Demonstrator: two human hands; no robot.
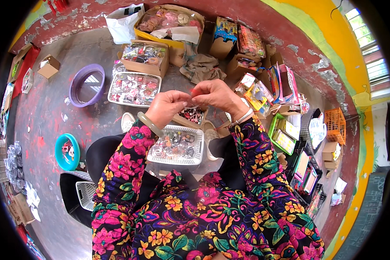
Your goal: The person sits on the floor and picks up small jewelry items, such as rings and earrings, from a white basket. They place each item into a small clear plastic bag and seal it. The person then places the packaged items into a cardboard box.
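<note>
My left hand (167,106) and my right hand (221,98) are raised in front of me, fingertips close together. A small red piece (196,92) shows at the pinched fingers of my right hand; its kind is too small to tell. The left thumb and forefinger are pressed together, and whatever they may hold is hidden. Below the hands stands a white plastic basket (198,152) of small packaged items. Just beyond it, partly covered by my hands, is an open cardboard box (186,121) with small dark and red pieces.
Farther off, another white basket (156,99) holds small packets beside a purple basin (74,92). A teal basin (58,152) sits at the left. Cartons and a green basket (273,138) crowd the right side, near an orange crate (336,126). A crumpled cloth (202,67) lies ahead.
</note>
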